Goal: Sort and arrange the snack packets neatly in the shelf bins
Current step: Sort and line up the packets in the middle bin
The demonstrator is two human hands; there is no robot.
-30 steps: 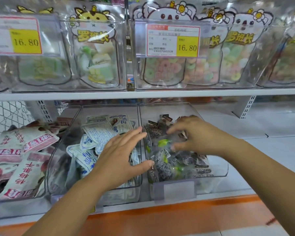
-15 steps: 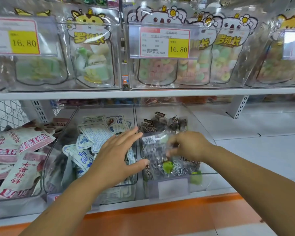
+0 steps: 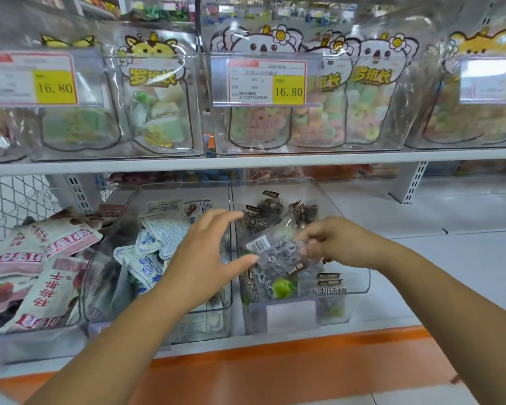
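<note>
open room lies on the lower shelf [image 3: 450, 273] right of the dark-packet bin [image 3: 360, 283]. the upper shelf [image 3: 304, 161] overhangs the bins' rear; a bracket [image 3: 409, 182] stands back right; heaped packets [image 3: 41, 258] fill the left bins [image 3: 100, 276].

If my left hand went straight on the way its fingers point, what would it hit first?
Probably the dark packets at the back of the right bin, just beyond the fingers of your left hand. It may brush the wall between the bins first; depth is unclear.
</note>
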